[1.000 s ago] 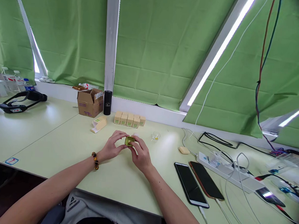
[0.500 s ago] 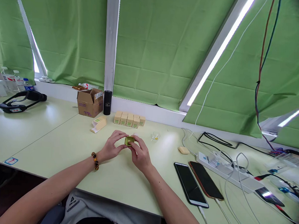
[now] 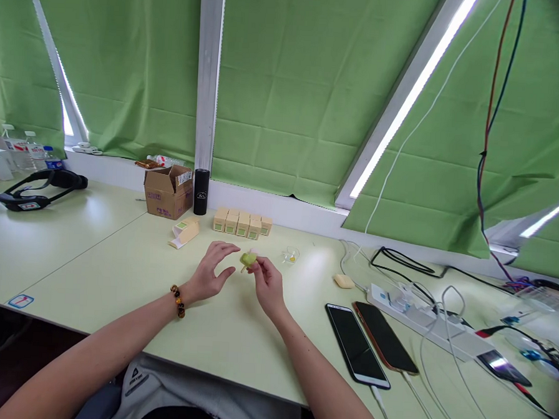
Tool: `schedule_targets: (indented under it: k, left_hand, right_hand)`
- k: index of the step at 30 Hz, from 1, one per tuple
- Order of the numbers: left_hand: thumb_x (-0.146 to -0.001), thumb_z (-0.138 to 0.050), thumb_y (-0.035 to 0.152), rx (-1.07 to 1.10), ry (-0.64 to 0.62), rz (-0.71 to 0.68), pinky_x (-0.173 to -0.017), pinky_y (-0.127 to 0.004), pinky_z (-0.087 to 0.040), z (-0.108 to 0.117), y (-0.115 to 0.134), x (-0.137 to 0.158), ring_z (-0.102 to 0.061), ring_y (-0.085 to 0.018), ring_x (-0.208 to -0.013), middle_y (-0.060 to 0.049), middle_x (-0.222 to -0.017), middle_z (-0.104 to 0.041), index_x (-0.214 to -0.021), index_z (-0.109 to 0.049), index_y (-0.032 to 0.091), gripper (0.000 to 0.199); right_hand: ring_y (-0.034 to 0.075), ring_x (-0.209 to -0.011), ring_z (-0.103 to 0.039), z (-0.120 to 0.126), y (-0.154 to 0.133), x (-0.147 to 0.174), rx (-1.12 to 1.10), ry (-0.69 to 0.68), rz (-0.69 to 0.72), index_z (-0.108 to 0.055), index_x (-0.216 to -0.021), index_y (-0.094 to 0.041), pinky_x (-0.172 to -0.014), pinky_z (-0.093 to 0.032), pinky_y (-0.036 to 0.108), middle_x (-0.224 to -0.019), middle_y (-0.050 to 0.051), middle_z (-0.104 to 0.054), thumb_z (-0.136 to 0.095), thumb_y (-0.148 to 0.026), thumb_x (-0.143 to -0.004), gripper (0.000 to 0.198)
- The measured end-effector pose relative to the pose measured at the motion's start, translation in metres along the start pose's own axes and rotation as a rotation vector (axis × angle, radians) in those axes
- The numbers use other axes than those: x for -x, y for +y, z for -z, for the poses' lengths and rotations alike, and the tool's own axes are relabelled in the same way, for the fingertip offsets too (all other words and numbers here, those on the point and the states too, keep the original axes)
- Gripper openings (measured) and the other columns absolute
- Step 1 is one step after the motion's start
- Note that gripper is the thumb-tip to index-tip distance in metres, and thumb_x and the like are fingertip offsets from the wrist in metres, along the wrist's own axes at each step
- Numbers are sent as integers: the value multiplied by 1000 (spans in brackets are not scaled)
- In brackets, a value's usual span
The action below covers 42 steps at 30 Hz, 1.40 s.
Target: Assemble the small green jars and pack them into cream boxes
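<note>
I see the right hand (image 3: pixel 267 282) pinching a small yellow-green object (image 3: pixel 247 258) at its fingertips, raised just above the desk (image 3: pixel 117 270), midway between the near and far edges. Object too small to identify further. Left hand (image 3: pixel 210 272) just beside it, fingers spread and loose, gripping nothing, wrist resting on the desk with a bead bracelet (image 3: pixel 178 300). Row of small boxes (image 3: pixel 242 223) along the far edge, behind the hands. Two phones (image 3: pixel 371 340) lie flat toward the near edge, right of the right forearm.
</note>
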<state>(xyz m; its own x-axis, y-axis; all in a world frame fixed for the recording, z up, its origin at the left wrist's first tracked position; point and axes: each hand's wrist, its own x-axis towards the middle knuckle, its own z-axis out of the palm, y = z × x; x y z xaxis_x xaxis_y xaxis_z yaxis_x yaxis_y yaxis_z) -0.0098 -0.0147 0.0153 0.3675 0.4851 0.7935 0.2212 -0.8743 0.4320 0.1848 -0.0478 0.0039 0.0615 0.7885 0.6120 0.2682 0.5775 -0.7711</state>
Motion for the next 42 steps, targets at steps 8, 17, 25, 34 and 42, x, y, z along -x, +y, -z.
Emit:
schedule_targets:
  k: [8, 17, 25, 34, 42]
  left_hand:
    - [-92, -64, 19, -162, -133, -100, -106, -58, -44, -3, 0, 3, -47, -32, -125, -13, -135, -56, -144, -51, 29, 55]
    - [-89, -72, 28, -15, -95, 60, -101, -49, -50, -9, -7, 4, -55, -27, -115, -12, -120, -62, -130, -63, 25, 42]
    - [-77, -82, 34, 538, 34, 511, -96, -46, -56, -14, -38, 1, -68, -22, -101, -13, -117, -70, -121, -65, 15, 51]
    - [-82, -80, 40, 842, 44, 617, -106, -50, -52, -16, -38, 1, -72, -26, -110, -19, -130, -67, -132, -57, 14, 60]
    - [-82, -80, 41, 832, 65, 597, -108, -52, -51, -18, -42, 2, -70, -28, -114, -18, -129, -67, -130, -59, 15, 58]
  right_hand:
    - [13, -45, -53, -13, 2, 2, -334, -67, -384, -60, -73, -19, -42, -43, 26, -57, 1, -59, -55, -77, -85, 60]
    - [14, -48, -56, -12, 9, 5, -337, -59, -411, -62, -77, -18, -46, -43, 26, -63, 3, -65, -52, -76, -87, 59]
    - [17, -63, -60, 14, 55, -6, 286, 145, -210, -68, -96, -19, -59, -49, 29, -79, 3, -69, -56, -36, -87, 22]
    - [16, -73, -64, 14, 89, -41, 495, 88, -236, -59, -124, -21, -63, -50, 30, -127, 13, -60, -62, -14, -75, 50]
    - [23, -95, -66, 7, 85, -59, 437, 28, -376, -65, -97, -22, -72, -51, 33, -108, 8, -71, -70, -18, -75, 23]
